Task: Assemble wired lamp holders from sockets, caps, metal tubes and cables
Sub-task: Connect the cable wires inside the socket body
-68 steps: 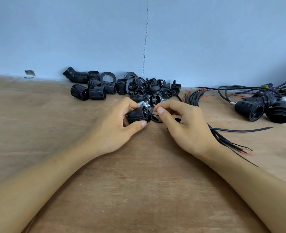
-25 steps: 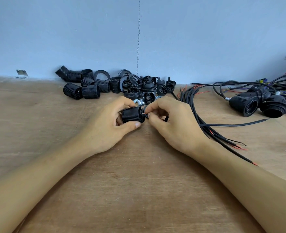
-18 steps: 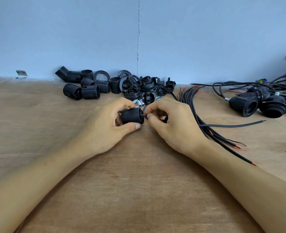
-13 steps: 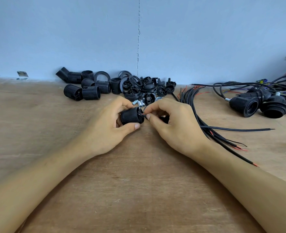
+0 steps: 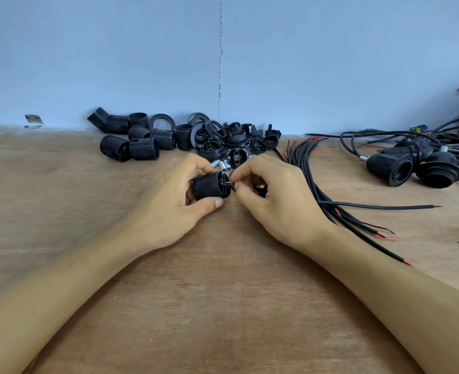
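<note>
The left hand has its fingers and thumb curled round a black ribbed socket. It holds the socket on its side, low over the wooden table, with the terminal end turned toward the other hand. The right hand pinches a thin red-tipped wire between thumb and forefinger, the bare end right at the socket's end face. Whether it sits inside a terminal I cannot tell from here. The rest of that wire disappears into the curled palm. The two hands nearly touch around the socket.

Just behind the fingers lie a few short metal tubes, silver against the wood. Beyond them, against the pale blue wall, sits a heap of black parts. The loose sockets lie on their sides to the left, and the rings and caps are tumbled together toward the middle. A bundle of black cables fans out from behind the right hand, red ends showing at both its far and near side. One cable runs off alone to the right. Farther right, two finished lamp holders lie with their mouths toward me, their leads trailing into a tangle at the edge. Far left, by the wall, sits a small metal plate.
</note>
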{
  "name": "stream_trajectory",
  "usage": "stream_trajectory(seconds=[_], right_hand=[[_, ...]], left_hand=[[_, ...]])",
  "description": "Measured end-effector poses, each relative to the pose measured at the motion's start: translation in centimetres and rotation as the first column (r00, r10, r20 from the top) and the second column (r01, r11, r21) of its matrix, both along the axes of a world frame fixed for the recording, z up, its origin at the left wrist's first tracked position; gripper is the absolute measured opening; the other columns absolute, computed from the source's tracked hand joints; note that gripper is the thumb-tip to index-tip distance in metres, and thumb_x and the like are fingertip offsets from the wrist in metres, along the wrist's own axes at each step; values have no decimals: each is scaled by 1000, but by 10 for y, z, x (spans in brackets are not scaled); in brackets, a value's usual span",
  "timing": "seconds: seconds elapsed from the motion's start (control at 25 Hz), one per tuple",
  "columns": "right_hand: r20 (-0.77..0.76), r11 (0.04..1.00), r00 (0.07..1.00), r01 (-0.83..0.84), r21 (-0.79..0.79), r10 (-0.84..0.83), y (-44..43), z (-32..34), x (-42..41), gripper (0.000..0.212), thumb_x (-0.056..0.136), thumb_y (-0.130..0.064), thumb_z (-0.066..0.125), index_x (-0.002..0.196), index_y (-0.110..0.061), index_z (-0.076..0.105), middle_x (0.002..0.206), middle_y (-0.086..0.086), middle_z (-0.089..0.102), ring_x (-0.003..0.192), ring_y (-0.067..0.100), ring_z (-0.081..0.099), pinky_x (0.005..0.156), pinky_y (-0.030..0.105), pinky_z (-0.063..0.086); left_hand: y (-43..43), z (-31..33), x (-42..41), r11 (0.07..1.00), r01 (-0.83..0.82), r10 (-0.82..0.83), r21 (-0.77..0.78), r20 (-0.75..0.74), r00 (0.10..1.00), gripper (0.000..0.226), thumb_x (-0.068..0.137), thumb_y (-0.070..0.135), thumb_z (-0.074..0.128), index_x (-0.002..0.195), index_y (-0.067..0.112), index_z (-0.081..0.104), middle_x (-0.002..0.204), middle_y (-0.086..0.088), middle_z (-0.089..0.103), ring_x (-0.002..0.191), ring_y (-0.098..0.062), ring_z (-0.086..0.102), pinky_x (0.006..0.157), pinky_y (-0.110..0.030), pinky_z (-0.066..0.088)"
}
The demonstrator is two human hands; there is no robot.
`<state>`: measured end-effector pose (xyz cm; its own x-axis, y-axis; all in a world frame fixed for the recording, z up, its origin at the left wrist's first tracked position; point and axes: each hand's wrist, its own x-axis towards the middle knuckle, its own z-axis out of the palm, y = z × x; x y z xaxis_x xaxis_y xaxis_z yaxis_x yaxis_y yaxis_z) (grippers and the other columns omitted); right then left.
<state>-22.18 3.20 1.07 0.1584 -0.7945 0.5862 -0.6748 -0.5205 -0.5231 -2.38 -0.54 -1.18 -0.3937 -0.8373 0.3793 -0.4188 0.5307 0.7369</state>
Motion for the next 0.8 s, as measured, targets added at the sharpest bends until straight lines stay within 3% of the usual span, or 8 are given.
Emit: stream_trajectory(seconds=[0.2,0.32,0.48,0.8], right_hand=[[-16,1000,1000,-15,-11,14,-1,-1,-1,9,87,-1,66,89,-9,71,82,2,63,76,13,56,73,24,45],[-23,1000,1000,-13,9,13,-1,-1,-1,10,89,-3,66,92,-11,72,84,0,64,79,12,56,73,17,44],[-27,1000,1000,-8,30,9,0,-1,-1,10,91,-5,66,96,-11,72,88,-1,64,83,8,56,76,9,40],[30,1000,999,-21,18,21,0,0,-2,10,91,-8,70,100,-12,74,89,-4,69,85,8,61,78,15,46]], left_hand=[[0,1,0,1000,-14,14,-16,9,1000,41,72,54,70,109,45,53,109,9,73,86,-31,70,74,-56,55],[0,0,1,999,-18,19,-38,29,999,43,72,57,69,110,45,54,108,10,73,81,-27,70,71,-55,56],[-2,-2,2,1000,-20,21,-22,1,1000,40,72,58,68,107,50,49,113,10,72,94,-24,71,77,-57,55],[-3,-6,1,999,-9,9,-49,-13,1000,41,81,40,70,103,50,37,101,13,62,98,-19,66,81,-44,50]])
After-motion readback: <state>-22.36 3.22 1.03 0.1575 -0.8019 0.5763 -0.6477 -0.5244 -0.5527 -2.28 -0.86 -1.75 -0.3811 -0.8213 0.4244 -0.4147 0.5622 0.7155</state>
